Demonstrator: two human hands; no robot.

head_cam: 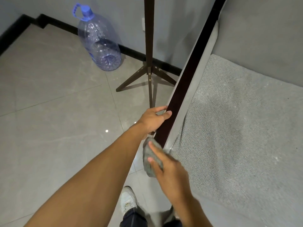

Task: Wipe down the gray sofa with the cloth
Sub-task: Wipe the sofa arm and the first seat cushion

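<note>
**Cloth at front end of sofa arm, left hand on rail**

The gray sofa [237,128] fills the right side. Its seat has a nubby, carpet-like weave, the back panel is smoother, and a pale piped edge runs beside the seat. A dark, glossy wooden arm rail [185,86] runs diagonally up the frame, its top cut off.

The left hand [154,119] grips the rail near its front end, fingers curled over the outer edge and thumb on top. The right hand [170,172] is motion-blurred. It lies on the cloth [150,167], a bunched gray fuzzy wad at the rail's front end, just below the left hand. Two fingertips [150,145] show on the cloth and the rest are hidden, so gripping versus pressing flat cannot be told.

Left of the sofa is glossy gray floor tile [49,112], open and wide. On it stand a clear blue-capped water jug [100,45] by the black baseboard and a dark tripod stand [150,72] just beside the sofa arm, its pole cut off at the top. A white shoe [127,200] shows at the bottom edge.
</note>
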